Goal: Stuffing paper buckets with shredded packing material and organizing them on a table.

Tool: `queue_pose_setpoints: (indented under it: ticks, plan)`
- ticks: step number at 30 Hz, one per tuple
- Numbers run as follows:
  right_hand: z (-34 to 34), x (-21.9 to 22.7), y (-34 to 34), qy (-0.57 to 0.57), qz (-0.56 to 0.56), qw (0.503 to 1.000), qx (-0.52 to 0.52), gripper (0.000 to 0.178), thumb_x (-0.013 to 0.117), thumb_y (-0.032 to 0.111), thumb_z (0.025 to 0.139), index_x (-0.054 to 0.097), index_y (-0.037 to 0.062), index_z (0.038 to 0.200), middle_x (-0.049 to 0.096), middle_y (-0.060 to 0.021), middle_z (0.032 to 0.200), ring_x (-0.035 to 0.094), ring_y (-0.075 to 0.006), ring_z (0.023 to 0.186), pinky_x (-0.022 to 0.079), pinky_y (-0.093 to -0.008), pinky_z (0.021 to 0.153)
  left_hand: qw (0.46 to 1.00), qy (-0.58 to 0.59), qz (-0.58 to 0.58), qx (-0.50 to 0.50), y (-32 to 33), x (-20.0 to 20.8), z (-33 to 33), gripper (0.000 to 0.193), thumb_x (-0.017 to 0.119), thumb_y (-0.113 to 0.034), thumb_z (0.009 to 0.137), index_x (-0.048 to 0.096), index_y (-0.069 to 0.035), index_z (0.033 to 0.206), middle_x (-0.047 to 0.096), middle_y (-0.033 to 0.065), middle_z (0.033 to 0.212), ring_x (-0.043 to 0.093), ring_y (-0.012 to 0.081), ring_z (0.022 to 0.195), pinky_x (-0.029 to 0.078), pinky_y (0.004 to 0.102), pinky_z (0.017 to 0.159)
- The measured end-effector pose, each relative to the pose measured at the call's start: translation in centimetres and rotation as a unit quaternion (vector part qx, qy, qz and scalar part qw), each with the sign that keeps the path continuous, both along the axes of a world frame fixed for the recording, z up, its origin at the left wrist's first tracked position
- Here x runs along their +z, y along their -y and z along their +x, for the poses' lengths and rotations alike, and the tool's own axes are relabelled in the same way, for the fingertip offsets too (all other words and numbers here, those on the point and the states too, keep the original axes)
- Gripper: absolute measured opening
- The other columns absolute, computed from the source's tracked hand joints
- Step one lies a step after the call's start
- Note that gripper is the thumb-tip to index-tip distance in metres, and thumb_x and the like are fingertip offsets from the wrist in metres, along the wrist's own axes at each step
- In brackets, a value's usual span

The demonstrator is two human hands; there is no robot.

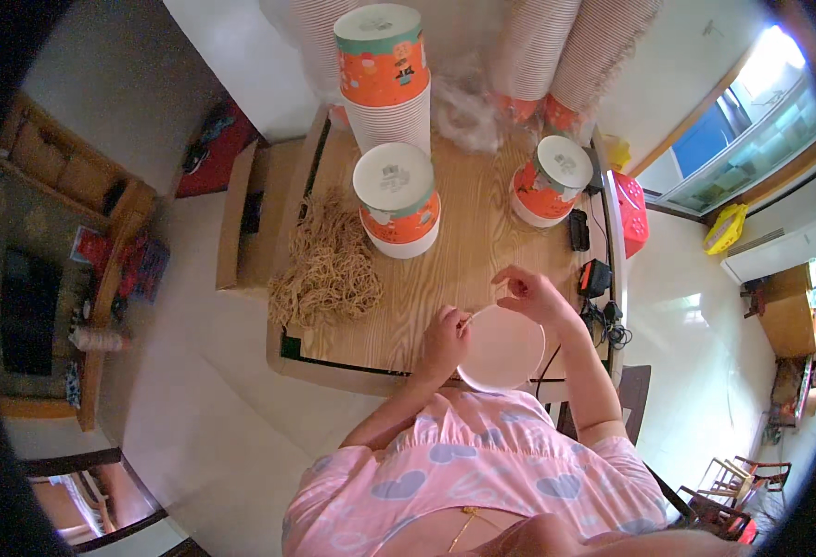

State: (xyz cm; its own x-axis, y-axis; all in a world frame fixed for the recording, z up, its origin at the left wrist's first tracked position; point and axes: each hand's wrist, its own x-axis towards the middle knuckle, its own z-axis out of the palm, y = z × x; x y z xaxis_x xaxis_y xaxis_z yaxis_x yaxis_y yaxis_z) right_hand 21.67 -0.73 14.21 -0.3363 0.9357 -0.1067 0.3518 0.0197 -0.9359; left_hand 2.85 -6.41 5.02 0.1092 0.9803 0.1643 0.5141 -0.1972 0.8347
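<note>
Left fingers (451,318) and right fingers (514,277) bracket the white bowl's (502,349) far rim.

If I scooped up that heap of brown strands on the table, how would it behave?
The heap of brown strands would probably flop and sag, since its thin pieces curl loosely. It looks light for its size, with many gaps showing. Pulling one piece may drag others along, because they lie tangled together.

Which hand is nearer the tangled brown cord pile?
Left. The left hand is to the right of the tangled brown cord pile, apart from it; the right hand is farther right, by the pale round tub's far edge.
</note>
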Motion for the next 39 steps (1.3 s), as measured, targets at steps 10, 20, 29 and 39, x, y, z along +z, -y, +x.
queue_pose_setpoints:
  ticks: [10, 20, 29, 39]
  plan:
    - [-1.1, 1.8, 0.0, 0.048, -0.051, 0.997, 0.044, 0.009, 0.062, 0.01, 0.076, 0.061, 0.0017, 0.081, 0.049, -0.0014, 0.061, 0.042, -0.0062, 0.058, 0.037, -0.0239, 0.051, 0.988, -0.02, 0.11, -0.104, 0.6, 3.6, 0.3, 0.013, 0.062, -0.003, 0.071, 0.056, -0.004, 0.082, 0.055, 0.0112, 0.084, 0.054, 0.029, 0.079, 0.046, 0.0386, 0.071]
    - [0.4, -2.9, 0.6, 0.184, 0.113, 0.973, 0.081, 0.011, 0.06, 0.012, 0.076, 0.062, 0.0017, 0.08, 0.061, -0.013, 0.075, 0.061, -0.0253, 0.071, 0.048, -0.0346, 0.061, 0.98, -0.041, 0.155, -0.12, 0.8, 3.9, 0.0, 0.011, 0.063, -0.005, 0.073, 0.055, -0.003, 0.08, 0.054, 0.0118, 0.082, 0.053, 0.03, 0.079, 0.045, 0.0385, 0.069]
    - [-2.1, -2.5, 3.7, 0.049, 0.084, 0.992, -0.076, 0.012, 0.06, 0.011, 0.079, 0.061, 0.0002, 0.083, 0.059, -0.0118, 0.072, 0.061, -0.0219, 0.063, 0.047, -0.031, 0.056, 0.941, 0.295, -0.165, -0.013, -0.1, 3.5, 0.7, 0.014, 0.057, -0.014, 0.086, 0.061, -0.001, 0.088, 0.063, 0.0027, 0.085, 0.057, 0.0087, 0.073, 0.047, 0.0216, 0.066]
    - [-1.5, -2.3, 4.5, 0.01, 0.124, 0.987, -0.103, 0.009, 0.06, 0.007, 0.08, 0.06, -0.0014, 0.083, 0.056, -0.0115, 0.072, 0.06, -0.0192, 0.064, 0.047, -0.0296, 0.056, 0.911, 0.289, -0.283, -0.074, -1.2, 1.2, 0.4, 0.009, 0.064, -0.011, 0.08, 0.063, -0.003, 0.085, 0.062, 0.0004, 0.078, 0.056, 0.0082, 0.069, 0.046, 0.0215, 0.062]
